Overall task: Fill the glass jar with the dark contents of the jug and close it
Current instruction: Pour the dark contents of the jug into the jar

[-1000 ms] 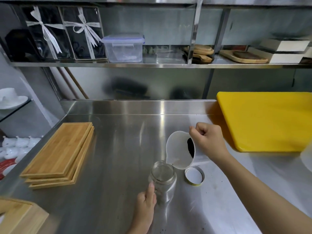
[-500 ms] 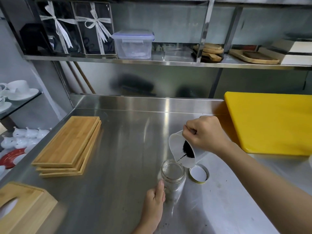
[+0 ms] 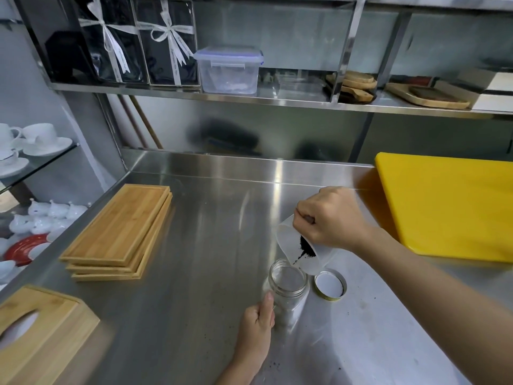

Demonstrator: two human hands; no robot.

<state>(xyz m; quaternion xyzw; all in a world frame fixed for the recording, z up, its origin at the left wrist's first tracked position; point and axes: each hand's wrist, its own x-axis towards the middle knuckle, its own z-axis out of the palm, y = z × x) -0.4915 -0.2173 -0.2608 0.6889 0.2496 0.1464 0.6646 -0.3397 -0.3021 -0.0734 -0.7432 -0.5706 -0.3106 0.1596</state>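
Steel counter (image 3: 194, 245): right hand (image 3: 330, 218) grips tipped jug (image 3: 299, 245), left hand (image 3: 256, 326) clasps nearly empty glass jar (image 3: 288, 290); pouring barely begun, lid (image 3: 330, 284) off.

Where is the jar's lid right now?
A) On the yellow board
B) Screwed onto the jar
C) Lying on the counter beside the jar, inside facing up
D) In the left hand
C: the lid lies on the steel counter just right of the open glass jar, white inside upward.
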